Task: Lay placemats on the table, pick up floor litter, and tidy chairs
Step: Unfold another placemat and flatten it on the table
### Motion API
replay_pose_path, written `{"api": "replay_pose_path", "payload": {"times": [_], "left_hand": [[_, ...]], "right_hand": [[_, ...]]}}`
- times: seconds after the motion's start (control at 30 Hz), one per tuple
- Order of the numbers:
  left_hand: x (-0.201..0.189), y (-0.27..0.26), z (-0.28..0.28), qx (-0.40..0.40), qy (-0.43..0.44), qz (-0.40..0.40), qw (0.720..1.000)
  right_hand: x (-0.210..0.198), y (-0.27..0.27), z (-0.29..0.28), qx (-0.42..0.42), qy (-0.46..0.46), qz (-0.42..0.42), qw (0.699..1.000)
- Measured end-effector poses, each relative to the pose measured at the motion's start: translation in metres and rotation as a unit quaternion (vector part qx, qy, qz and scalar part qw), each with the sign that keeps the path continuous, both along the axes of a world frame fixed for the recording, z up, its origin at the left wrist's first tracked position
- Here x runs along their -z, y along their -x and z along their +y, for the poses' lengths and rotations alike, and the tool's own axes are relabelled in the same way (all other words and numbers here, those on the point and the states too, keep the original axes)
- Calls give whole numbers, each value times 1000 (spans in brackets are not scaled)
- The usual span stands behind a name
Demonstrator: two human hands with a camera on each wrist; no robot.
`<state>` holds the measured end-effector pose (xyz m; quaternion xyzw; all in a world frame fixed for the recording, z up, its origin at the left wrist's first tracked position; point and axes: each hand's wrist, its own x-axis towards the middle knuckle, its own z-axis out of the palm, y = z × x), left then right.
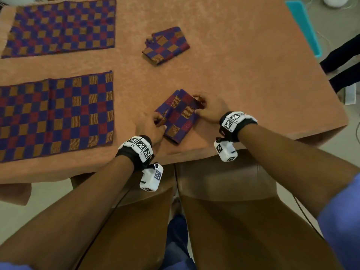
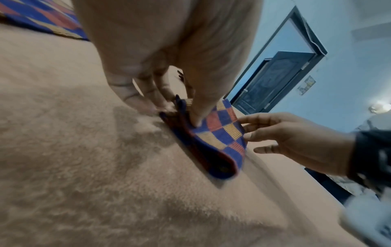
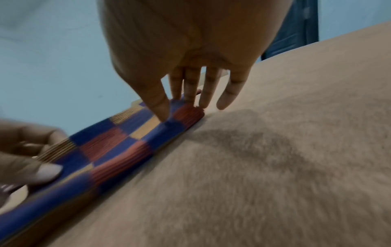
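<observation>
A person leans over a worktop (image 1: 243,55) draped in a tan cloth, both hands on a folded checkered placemat (image 1: 178,115) lying near the front edge. The left hand (image 1: 150,127) pinches the mat's left edge, thumb on top and fingers curled beneath the fold, as the left wrist view shows. The right hand (image 1: 209,110) holds the opposite, right edge, thumb pressing on top of the fabric and fingers (image 3: 191,86) reaching down behind it (whether they truly grip underneath cannot be told from the blurred right wrist view). The mat rests on the cloth, its left side lifted slightly off the surface.

A second folded placemat (image 1: 166,45) lies farther back, near the middle of the worktop, well apart from the hands. Two placemats are already spread flat on the left: one at the near left (image 1: 56,115), another at the far left (image 1: 60,28), with a strip of bare cloth between them.

Two brown chair backs (image 1: 224,182) stand side by side against the front edge, below the forearms. Both wrists carry black straps with white marker-covered camera units (image 1: 226,150). A dark door (image 2: 273,80) in a pale blue wall appears in the left wrist view
</observation>
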<state>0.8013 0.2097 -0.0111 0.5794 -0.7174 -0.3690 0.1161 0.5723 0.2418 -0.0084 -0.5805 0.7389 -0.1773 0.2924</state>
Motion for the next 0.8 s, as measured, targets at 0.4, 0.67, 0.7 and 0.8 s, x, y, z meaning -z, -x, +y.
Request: {"api": "replay_pose_path", "payload": {"times": [0.4,0.67,0.7,0.8], "left_hand": [[-50,-25,-17,-20,21,270,962],[-65,-31,-60,-112,-49,319,940],[-57,-34,-65,-128,-51,296,945],[-30,-45,-65,-180,-95,185,962]], "right_hand": [[-33,-4,-14,-90,88,-80,989],[-80,-12,-74,-73,80,-88,990],[-76,-12,-80,-57,47,-92,993],[-46,-13,-81,-59,-60,-63,994]]}}
